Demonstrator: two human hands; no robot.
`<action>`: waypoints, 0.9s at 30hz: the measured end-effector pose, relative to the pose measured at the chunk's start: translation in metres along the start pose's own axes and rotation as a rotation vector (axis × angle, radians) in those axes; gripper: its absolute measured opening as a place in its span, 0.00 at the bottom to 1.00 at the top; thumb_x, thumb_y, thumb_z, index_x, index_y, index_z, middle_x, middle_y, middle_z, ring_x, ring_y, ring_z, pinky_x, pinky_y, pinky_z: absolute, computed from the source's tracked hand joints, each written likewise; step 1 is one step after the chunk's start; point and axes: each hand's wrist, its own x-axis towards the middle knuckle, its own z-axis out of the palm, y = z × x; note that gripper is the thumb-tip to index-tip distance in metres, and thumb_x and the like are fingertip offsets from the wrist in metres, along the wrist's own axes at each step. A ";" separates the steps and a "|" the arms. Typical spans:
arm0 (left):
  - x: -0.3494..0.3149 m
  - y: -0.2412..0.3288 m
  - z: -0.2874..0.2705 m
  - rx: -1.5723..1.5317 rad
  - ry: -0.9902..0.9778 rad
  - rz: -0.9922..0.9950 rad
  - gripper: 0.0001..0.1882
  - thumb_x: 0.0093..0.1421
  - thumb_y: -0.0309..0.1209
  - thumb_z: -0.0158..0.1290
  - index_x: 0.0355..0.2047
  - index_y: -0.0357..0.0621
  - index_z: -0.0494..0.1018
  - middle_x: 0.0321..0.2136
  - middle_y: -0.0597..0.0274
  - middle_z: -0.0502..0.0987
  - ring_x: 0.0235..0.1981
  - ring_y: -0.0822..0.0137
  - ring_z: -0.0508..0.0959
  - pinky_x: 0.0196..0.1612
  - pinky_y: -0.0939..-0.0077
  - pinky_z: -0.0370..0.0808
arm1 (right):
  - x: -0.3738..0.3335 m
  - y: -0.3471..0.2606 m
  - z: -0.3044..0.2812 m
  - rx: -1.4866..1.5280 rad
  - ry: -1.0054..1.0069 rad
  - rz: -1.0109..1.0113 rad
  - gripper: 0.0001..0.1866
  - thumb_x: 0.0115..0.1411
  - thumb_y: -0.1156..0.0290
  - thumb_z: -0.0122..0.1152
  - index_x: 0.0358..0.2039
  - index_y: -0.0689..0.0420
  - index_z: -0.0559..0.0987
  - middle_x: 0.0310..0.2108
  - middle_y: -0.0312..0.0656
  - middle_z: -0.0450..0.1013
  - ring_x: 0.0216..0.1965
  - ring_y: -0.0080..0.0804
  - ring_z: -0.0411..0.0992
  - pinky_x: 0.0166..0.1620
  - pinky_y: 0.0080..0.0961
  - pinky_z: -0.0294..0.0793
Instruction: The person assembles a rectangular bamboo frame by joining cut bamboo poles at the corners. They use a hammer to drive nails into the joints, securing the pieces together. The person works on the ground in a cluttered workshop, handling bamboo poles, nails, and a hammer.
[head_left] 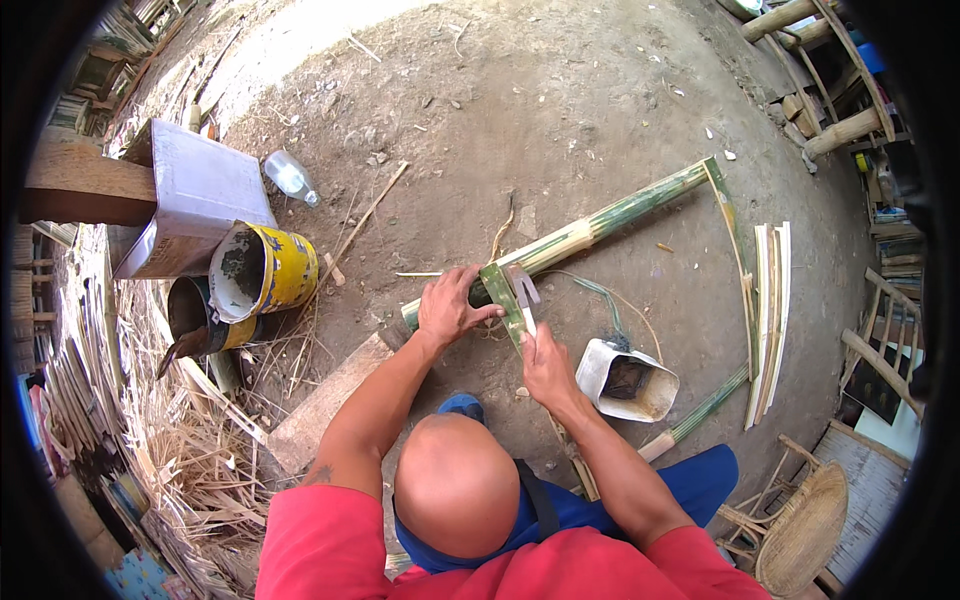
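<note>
A green bamboo pole (640, 215) lies slantwise on the ground in front of me. Across its near end rests a flat green bamboo slat (503, 300). My left hand (448, 305) grips the pole beside this slat, its thumb reaching toward the slat's edge. In my right hand (548, 365) is a claw hammer (525, 292), held by its handle, with the head over the slat close to the pole. Another slat (735, 235) runs from the pole's far end toward a second green pole (710, 405), forming a frame. Any nail under the hammer cannot be made out.
A square whitish container (640, 385) stands inside the frame, with blue-green cord (605, 300) beside it. Split bamboo strips (770, 320) lie at right, near a woven chair (800, 530). Leftward are a yellow bucket (290, 268), a clear bottle (290, 178) and a wooden board (325, 405).
</note>
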 end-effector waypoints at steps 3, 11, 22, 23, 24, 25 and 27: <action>0.001 -0.001 0.001 -0.003 0.009 0.004 0.48 0.48 0.68 0.63 0.62 0.53 0.70 0.51 0.54 0.78 0.54 0.51 0.77 0.53 0.53 0.72 | -0.001 -0.001 0.009 0.196 0.358 -0.561 0.13 0.72 0.61 0.52 0.42 0.60 0.70 0.26 0.62 0.76 0.30 0.69 0.76 0.32 0.59 0.74; 0.000 0.001 -0.002 -0.010 -0.054 -0.030 0.49 0.46 0.66 0.66 0.62 0.51 0.70 0.52 0.51 0.77 0.56 0.50 0.77 0.56 0.54 0.71 | 0.009 0.010 0.020 0.213 0.274 -0.577 0.15 0.70 0.61 0.54 0.42 0.62 0.71 0.29 0.62 0.77 0.35 0.69 0.77 0.36 0.57 0.76; 0.000 -0.001 0.000 0.012 0.009 0.001 0.48 0.48 0.67 0.64 0.62 0.51 0.71 0.53 0.52 0.77 0.56 0.51 0.77 0.55 0.54 0.71 | 0.014 0.023 0.026 -0.016 0.134 -0.111 0.20 0.72 0.59 0.52 0.45 0.68 0.74 0.30 0.66 0.77 0.35 0.71 0.76 0.37 0.58 0.74; 0.001 0.000 0.000 0.015 0.011 -0.012 0.48 0.48 0.67 0.64 0.62 0.52 0.70 0.53 0.52 0.77 0.56 0.51 0.77 0.55 0.54 0.71 | 0.015 0.023 0.026 -0.063 0.029 0.075 0.20 0.72 0.60 0.52 0.46 0.68 0.74 0.30 0.65 0.77 0.35 0.71 0.76 0.36 0.57 0.74; -0.001 0.000 -0.002 0.018 -0.004 -0.014 0.48 0.48 0.67 0.63 0.62 0.52 0.70 0.53 0.52 0.77 0.56 0.51 0.77 0.55 0.54 0.71 | 0.015 0.022 0.026 0.015 0.085 0.082 0.21 0.72 0.59 0.51 0.46 0.69 0.74 0.31 0.66 0.77 0.35 0.71 0.76 0.37 0.57 0.75; 0.001 0.000 -0.002 0.018 -0.014 -0.021 0.48 0.48 0.67 0.63 0.62 0.52 0.70 0.53 0.52 0.77 0.56 0.51 0.77 0.55 0.54 0.71 | 0.016 0.022 0.027 0.068 0.096 0.050 0.21 0.73 0.58 0.50 0.45 0.69 0.74 0.31 0.67 0.77 0.36 0.71 0.76 0.38 0.58 0.74; 0.001 0.000 0.000 0.003 -0.029 -0.014 0.49 0.48 0.68 0.63 0.62 0.52 0.70 0.54 0.53 0.77 0.57 0.51 0.76 0.55 0.54 0.70 | 0.016 0.022 0.029 0.187 0.236 -0.113 0.21 0.73 0.57 0.49 0.42 0.67 0.74 0.32 0.68 0.77 0.37 0.72 0.76 0.40 0.60 0.74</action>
